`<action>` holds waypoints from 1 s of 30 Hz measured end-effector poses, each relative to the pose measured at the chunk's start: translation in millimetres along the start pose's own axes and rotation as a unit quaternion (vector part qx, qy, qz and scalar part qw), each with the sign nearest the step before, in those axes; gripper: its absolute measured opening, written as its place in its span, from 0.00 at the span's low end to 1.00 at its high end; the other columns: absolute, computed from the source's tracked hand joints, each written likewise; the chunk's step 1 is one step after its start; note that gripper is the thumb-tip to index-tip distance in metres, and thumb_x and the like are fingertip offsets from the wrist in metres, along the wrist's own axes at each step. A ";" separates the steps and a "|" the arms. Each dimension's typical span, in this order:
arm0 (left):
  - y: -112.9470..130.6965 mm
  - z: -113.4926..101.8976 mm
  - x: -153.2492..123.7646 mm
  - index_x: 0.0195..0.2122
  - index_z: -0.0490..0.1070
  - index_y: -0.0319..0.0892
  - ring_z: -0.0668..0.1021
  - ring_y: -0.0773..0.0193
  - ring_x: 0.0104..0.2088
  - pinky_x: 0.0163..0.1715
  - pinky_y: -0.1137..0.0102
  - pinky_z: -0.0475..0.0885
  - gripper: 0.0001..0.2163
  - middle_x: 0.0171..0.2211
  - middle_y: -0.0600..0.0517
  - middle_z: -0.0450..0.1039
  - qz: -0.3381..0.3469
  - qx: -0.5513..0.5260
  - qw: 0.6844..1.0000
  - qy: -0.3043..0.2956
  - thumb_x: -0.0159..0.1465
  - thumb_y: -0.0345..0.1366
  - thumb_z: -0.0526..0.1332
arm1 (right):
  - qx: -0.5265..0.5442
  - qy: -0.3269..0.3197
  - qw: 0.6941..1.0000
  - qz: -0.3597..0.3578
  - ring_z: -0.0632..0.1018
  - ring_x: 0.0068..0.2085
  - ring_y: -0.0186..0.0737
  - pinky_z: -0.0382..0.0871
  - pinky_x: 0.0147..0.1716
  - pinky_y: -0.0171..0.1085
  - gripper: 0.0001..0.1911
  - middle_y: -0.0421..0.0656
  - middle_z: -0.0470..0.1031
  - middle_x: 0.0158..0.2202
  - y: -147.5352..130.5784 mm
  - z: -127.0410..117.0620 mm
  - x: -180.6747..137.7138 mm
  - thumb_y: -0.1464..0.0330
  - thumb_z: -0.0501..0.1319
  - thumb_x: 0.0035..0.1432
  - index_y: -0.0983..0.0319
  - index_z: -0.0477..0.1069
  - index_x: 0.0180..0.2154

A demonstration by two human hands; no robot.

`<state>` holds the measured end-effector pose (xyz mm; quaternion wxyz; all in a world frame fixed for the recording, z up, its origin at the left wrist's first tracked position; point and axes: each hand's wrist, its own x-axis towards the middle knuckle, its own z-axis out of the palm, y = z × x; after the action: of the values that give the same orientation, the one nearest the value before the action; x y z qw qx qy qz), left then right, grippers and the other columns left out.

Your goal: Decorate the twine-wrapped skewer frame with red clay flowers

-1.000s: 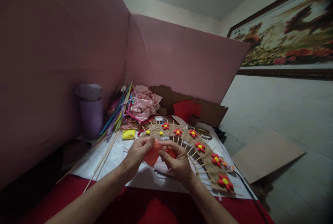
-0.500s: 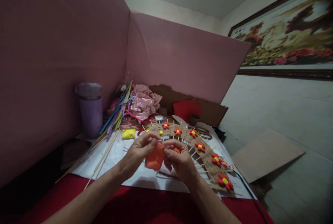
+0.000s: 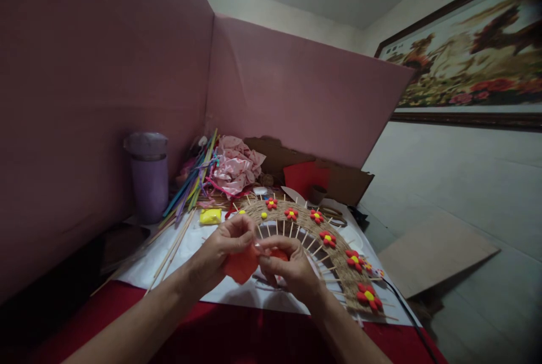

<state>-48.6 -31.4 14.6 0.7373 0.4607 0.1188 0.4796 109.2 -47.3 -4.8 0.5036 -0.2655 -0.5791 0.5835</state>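
Note:
Close together over the near part of the table are my two hands. My left hand [image 3: 226,248] is closed on a soft orange-red lump of what looks like modelling clay [image 3: 241,266], which hangs below its fingers. Its fingertips meet those of my right hand [image 3: 292,268], which is pinched shut. Another orange-red piece [image 3: 278,254] shows within the curled fingers of my right hand. Behind them lies a curved twine-woven band [image 3: 309,221] on thin sticks, decorated with red flowers [image 3: 354,261] with yellow centres. Two yellow dots [image 3: 264,215] sit on its left part.
A yellow clay packet [image 3: 210,216] lies on the white sheet [image 3: 186,271], left of the band. Thin sticks [image 3: 171,254], a purple tumbler [image 3: 149,186] and crumpled pink fabric [image 3: 237,166] stand further left and back. Scissors [image 3: 332,214] lie behind the band; a black cable [image 3: 402,305] runs along the right.
My hands have shifted slightly left and down. The orange-red lump has turned and moved left with my left hand; the piece in my right hand is more covered by fingers.

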 end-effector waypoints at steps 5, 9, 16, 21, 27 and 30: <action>0.6 2.9 -0.1 0.28 0.66 0.40 0.71 0.72 0.24 0.24 0.77 0.66 0.06 0.25 0.55 0.66 -0.003 -0.012 1.000 0.020 0.55 0.31 0.64 | -0.135 0.012 0.985 -0.111 0.63 0.19 0.26 0.59 0.18 0.28 0.06 0.34 0.64 0.19 -0.5 5.6 -1.5 0.69 0.64 0.50 0.61 0.75 0.33; -0.3 1.2 0.3 0.27 0.66 0.39 0.69 0.74 0.22 0.25 0.78 0.65 0.06 0.25 0.56 0.65 -0.004 -0.006 1.000 0.023 0.55 0.30 0.64 | -0.269 -0.002 0.950 -0.162 0.65 0.24 0.29 0.63 0.25 0.31 0.04 0.37 0.66 0.22 -5.1 8.7 -2.9 0.69 0.61 0.53 0.62 0.74 0.32; 1.4 3.3 1.3 0.28 0.65 0.40 0.69 0.74 0.22 0.22 0.79 0.64 0.05 0.23 0.56 0.66 -0.002 -0.001 1.000 0.023 0.56 0.31 0.63 | -0.246 0.055 0.951 -0.178 0.69 0.24 0.31 0.65 0.25 0.31 0.04 0.38 0.72 0.23 -6.6 10.4 -4.1 0.68 0.64 0.51 0.61 0.76 0.31; 5.0 6.3 -0.4 0.27 0.65 0.40 0.71 0.73 0.23 0.25 0.78 0.66 0.06 0.25 0.55 0.68 0.010 -0.005 0.999 0.030 0.56 0.33 0.63 | -0.242 0.113 0.944 -0.193 0.70 0.23 0.30 0.66 0.24 0.30 0.08 0.38 0.73 0.25 -6.0 8.5 -6.4 0.68 0.65 0.51 0.59 0.75 0.36; 4.4 3.3 -0.6 0.28 0.65 0.41 0.70 0.73 0.21 0.22 0.77 0.66 0.06 0.24 0.56 0.68 0.011 0.002 1.000 0.019 0.57 0.34 0.62 | -0.363 0.070 0.897 -0.244 0.74 0.28 0.34 0.68 0.31 0.33 0.15 0.41 0.76 0.29 -9.8 10.7 -7.6 0.71 0.62 0.53 0.59 0.72 0.45; 1.7 1.5 0.4 0.27 0.65 0.41 0.69 0.73 0.21 0.22 0.77 0.66 0.07 0.23 0.56 0.67 0.018 0.011 1.000 0.012 0.56 0.34 0.63 | -0.345 0.062 0.909 -0.228 0.72 0.26 0.33 0.67 0.28 0.32 0.10 0.40 0.74 0.26 -6.8 12.8 -6.8 0.70 0.62 0.53 0.60 0.74 0.40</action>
<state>-48.5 -31.7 16.9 0.7219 0.4652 0.1247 0.4968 102.0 -59.7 2.2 0.5351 -0.3192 -0.7563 0.1993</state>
